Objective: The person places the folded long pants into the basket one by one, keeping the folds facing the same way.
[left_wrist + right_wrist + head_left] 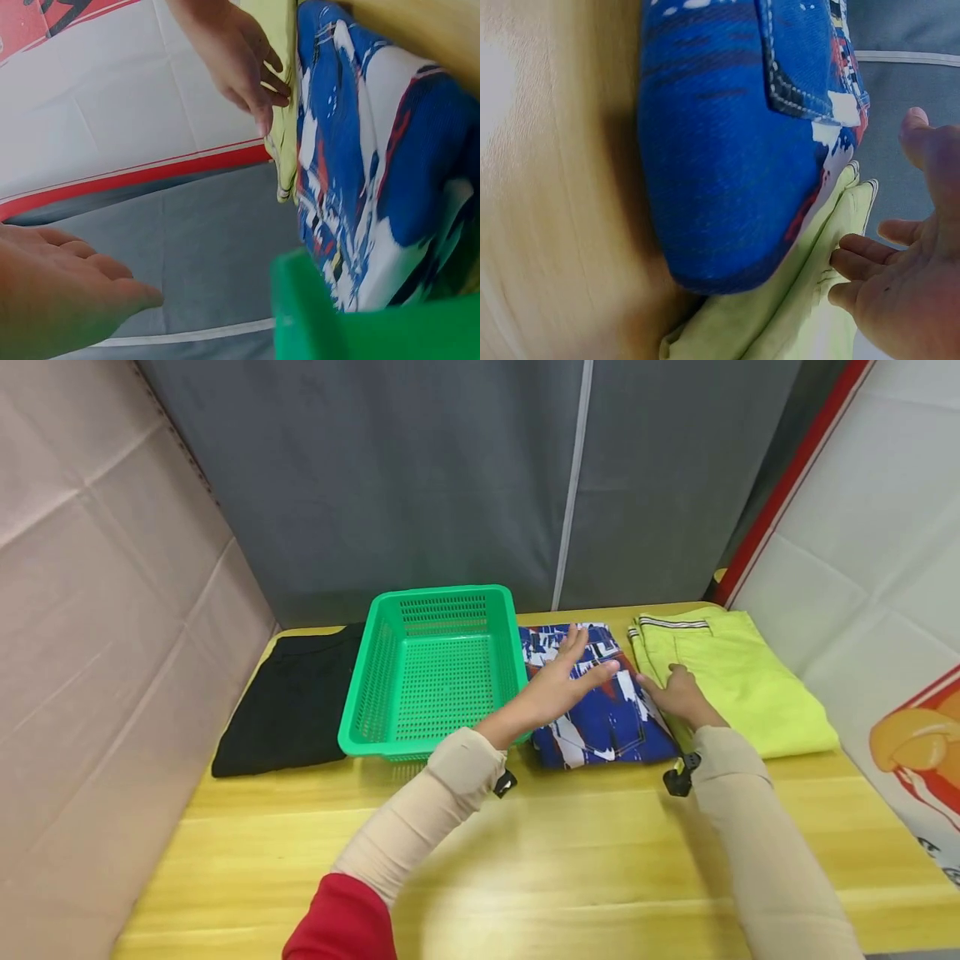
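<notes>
My left hand [553,692], fingers extended and thumb apart, hovers over the folded blue, white and red patterned jeans [618,731], close to the right rim of a green plastic basket [388,749]. The basket stands upright, with bare mesh showing inside. In the left wrist view the left palm [56,300] faces the jeans with nothing in it. My right hand [682,697] is at the left edge of the folded yellow-green trousers [765,693], beside the jeans. Its loosely spread fingers [866,259] overlap the yellow-green cloth in the right wrist view and grip nothing.
Folded black trousers [288,710] lie left of the basket. Everything sits on a yellow wood-grain table [585,860]. A grey curtain [375,485] hangs behind, with pale sheeting [97,652] on the left and a white printed sheet [862,543] on the right.
</notes>
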Demonstrator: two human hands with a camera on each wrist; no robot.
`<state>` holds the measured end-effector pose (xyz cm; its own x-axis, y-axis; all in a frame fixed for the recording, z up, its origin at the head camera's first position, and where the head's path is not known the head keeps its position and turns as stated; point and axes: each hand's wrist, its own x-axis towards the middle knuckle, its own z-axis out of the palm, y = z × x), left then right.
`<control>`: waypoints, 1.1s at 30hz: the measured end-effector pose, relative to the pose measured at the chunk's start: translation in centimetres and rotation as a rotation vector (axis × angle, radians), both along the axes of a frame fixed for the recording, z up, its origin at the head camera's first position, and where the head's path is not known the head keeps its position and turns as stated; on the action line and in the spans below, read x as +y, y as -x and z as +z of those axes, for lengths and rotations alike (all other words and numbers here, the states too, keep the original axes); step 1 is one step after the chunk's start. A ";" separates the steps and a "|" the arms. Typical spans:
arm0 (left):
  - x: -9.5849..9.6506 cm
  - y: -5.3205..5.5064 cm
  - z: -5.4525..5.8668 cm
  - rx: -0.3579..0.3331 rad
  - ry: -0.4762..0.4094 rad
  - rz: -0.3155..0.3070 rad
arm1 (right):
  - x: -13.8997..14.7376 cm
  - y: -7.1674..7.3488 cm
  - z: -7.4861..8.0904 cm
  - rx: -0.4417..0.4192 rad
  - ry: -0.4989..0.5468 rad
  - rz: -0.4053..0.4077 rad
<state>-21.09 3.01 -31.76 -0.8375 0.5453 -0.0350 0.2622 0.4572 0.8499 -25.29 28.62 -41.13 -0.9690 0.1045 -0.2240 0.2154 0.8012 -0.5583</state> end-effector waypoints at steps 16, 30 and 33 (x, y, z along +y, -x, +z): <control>1.5 -0.6 -2.1 -0.106 -0.070 0.002 | -0.7 -0.7 -0.5 0.039 -0.043 0.019; 2.1 -1.1 -5.1 -0.217 -0.097 0.063 | -2.0 -0.6 -1.9 0.001 -0.128 0.009; 2.1 -1.3 -5.8 -0.216 -0.086 0.074 | -2.4 -0.7 -2.3 0.025 -0.138 0.004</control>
